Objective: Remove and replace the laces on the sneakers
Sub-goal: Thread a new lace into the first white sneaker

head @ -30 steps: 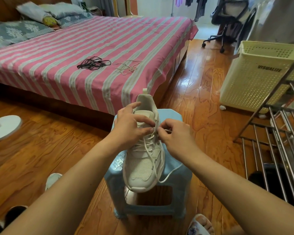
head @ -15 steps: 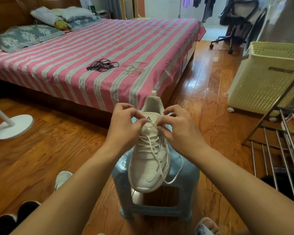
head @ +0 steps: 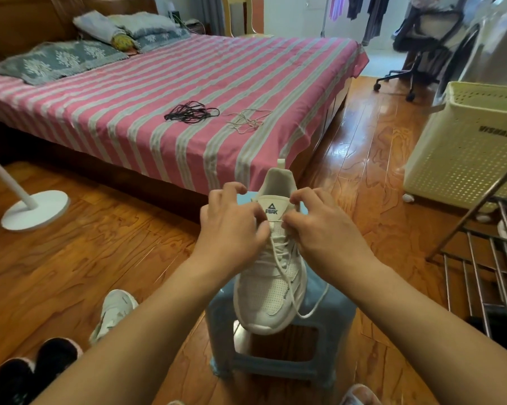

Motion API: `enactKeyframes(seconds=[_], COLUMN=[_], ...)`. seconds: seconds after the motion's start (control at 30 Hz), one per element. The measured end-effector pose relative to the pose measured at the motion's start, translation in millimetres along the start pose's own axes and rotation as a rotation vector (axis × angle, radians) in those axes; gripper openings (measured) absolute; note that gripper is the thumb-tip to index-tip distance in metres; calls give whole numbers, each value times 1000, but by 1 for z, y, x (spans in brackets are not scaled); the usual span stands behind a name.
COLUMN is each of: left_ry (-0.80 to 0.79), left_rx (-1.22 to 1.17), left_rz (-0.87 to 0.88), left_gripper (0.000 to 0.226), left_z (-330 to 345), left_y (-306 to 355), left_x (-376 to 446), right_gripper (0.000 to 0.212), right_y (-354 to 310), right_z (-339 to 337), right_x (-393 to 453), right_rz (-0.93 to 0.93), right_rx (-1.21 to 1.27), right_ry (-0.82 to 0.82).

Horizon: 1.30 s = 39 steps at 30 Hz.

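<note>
Bed [head: 188, 83] beyond my hands, black laces [head: 191, 113] and pale laces [head: 248, 120] on it. Hamper [head: 465, 147] far right, rack [head: 486, 258] nearer. Stool [head: 334, 323] under sneaker [head: 271, 276]. My left hand [head: 232, 223] and right hand [head: 319, 226] pinch lace [head: 278, 252] at tongue; fingertips hide top eyelets. Second sneaker [head: 113, 311] lower left, partly behind my arm.

- Left hand [head: 233, 222]: fingers curled, thumb and forefinger pinched together at centre.
- Right hand [head: 324, 226]: fingers curled, pinching likewise.
- Both forearms reach forward, converging.
</note>
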<state>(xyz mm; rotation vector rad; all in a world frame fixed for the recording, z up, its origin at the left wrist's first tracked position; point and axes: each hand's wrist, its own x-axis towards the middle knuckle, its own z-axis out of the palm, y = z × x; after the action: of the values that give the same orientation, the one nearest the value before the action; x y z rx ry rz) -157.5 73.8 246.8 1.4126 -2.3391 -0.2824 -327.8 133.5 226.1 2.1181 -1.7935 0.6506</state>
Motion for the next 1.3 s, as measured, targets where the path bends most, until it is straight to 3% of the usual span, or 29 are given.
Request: enactKeyframes(seconds=[0.13, 0.23, 0.33, 0.43, 0.53, 0.67, 0.83, 1.07, 1.17, 1.3], left_ry=[78, 33, -26, -34, -25, -63, -99, -129, -118, -105], left_rx=[216, 233, 9, -399, -635, -728, -936, -938, -821, -785], left_rz=[33, -4, -159, -322, -322, -280, -241, -229, -194, -146], left_gripper=[36, 39, 27, 15, 21, 13, 10, 5, 15, 18], left_z=[11, 13, 11, 12, 15, 14, 10, 5, 4, 5], left_y=[17, 19, 18, 11, 1, 0, -5, -8, -13, -11], left_x=[3, 5, 6, 4, 0, 0, -2, -1, -1, -3], right_gripper=[14, 14, 10, 11, 15, 26, 17, 14, 4, 8], right_y=[-9, -10, -13, -19, -21, -22, -20, -16, -9, -11], right_z=[-3, -6, -10, -13, -14, -15, -18, -9, -4, 2], right_x=[3, 5, 9, 12, 14, 17, 17, 13, 13, 12], right_rz=[50, 82, 80, 63, 45, 33, 56, 69, 100, 76], right_rx=[-42, -68, -148, -259, -303, -297, -223, -129, -30, -110], right_ry=[-21, -71, -124, -199, -201, -208, -207, -142, -98, -92])
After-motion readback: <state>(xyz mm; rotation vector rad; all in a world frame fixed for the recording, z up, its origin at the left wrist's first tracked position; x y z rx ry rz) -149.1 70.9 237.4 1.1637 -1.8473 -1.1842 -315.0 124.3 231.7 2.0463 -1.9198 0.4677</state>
